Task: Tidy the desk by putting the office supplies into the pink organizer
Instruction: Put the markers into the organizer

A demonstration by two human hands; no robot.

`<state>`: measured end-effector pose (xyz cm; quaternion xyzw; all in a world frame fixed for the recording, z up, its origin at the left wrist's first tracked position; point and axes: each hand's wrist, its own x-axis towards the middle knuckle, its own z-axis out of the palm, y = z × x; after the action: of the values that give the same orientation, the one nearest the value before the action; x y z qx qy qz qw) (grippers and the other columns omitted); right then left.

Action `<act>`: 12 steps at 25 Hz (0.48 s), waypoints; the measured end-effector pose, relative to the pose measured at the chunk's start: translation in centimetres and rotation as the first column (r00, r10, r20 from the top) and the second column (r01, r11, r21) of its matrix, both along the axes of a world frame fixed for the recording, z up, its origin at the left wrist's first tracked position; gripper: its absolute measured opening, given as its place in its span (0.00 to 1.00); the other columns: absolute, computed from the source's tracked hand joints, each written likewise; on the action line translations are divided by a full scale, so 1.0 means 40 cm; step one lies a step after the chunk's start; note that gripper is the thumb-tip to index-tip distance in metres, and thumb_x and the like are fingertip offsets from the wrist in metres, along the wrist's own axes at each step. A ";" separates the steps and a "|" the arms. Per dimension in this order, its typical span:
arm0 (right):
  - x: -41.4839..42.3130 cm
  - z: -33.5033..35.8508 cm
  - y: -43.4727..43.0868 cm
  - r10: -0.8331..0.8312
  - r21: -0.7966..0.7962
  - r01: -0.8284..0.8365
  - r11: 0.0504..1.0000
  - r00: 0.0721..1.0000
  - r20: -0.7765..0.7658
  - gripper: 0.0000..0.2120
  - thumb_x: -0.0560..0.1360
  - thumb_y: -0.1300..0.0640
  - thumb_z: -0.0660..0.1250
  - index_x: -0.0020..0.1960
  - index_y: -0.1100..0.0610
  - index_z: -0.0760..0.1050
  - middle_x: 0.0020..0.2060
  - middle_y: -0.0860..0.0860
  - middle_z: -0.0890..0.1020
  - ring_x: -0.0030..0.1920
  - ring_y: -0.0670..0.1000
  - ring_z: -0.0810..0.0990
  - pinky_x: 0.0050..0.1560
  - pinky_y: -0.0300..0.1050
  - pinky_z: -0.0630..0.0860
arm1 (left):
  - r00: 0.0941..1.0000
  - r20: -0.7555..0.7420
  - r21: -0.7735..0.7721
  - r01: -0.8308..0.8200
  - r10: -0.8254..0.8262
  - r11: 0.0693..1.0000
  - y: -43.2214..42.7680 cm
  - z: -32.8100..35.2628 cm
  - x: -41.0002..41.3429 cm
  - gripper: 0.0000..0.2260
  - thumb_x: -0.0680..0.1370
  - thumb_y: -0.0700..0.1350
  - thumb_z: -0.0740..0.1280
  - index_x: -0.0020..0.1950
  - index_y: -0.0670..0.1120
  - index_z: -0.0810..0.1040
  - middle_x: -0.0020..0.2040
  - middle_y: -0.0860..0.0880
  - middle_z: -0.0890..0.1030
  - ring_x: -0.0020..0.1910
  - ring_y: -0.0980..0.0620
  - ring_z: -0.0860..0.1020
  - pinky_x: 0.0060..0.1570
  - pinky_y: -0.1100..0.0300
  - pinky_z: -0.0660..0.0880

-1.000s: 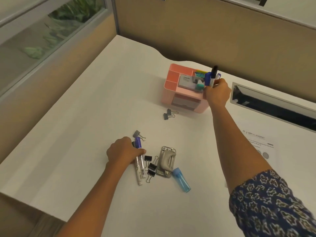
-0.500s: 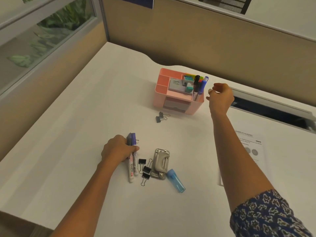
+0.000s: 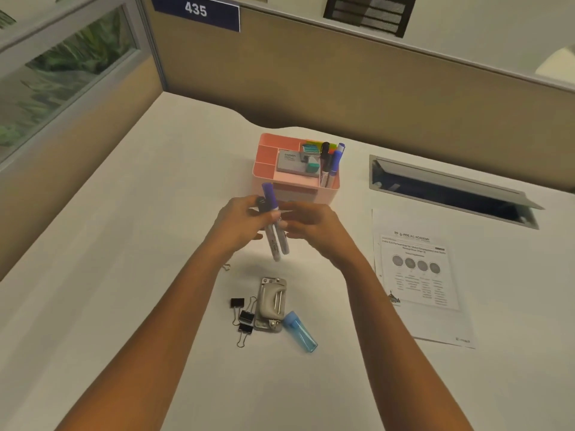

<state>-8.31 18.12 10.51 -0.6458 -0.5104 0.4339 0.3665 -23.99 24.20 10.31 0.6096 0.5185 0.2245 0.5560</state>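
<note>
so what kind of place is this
Most likely an office cubicle: a white desk enclosed by tan partition panels, one carrying a plate numbered 435, and a cable hatch set into the desktop.

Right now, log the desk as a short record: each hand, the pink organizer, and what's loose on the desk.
Left hand: holds two markers, lifted off the desk
Right hand: at the markers, hold unclear
Pink organizer: standing markers in right compartment, grey box in middle
Loose on desk: grey punch, black binder clips, blue tube
Right side: printed sheet
</note>
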 end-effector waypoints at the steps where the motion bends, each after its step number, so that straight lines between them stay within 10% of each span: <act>1: 0.004 -0.001 0.002 -0.025 0.020 0.024 1.000 0.999 0.046 0.18 0.74 0.59 0.71 0.64 0.58 0.76 0.55 0.54 0.83 0.53 0.52 0.83 0.53 0.48 0.81 | 1.000 0.021 0.011 -0.003 0.003 1.000 0.000 0.007 0.017 0.10 0.74 0.49 0.70 0.54 0.51 0.77 0.49 0.48 0.82 0.46 0.50 0.81 0.42 0.59 0.78; 12: 0.083 0.022 0.017 -0.182 0.056 0.173 0.983 0.932 0.312 0.16 0.74 0.57 0.70 0.61 0.57 0.76 0.54 0.54 0.83 0.53 0.53 0.82 0.56 0.50 0.78 | 0.998 0.036 0.194 0.047 -0.055 0.980 -0.012 0.042 0.179 0.18 0.77 0.46 0.66 0.67 0.51 0.71 0.56 0.51 0.77 0.52 0.50 0.76 0.53 0.52 0.76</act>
<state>-4.99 18.80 11.41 -0.7451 -0.5079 0.2828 0.3268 -16.84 23.73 11.99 0.6689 0.4668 0.2721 0.5105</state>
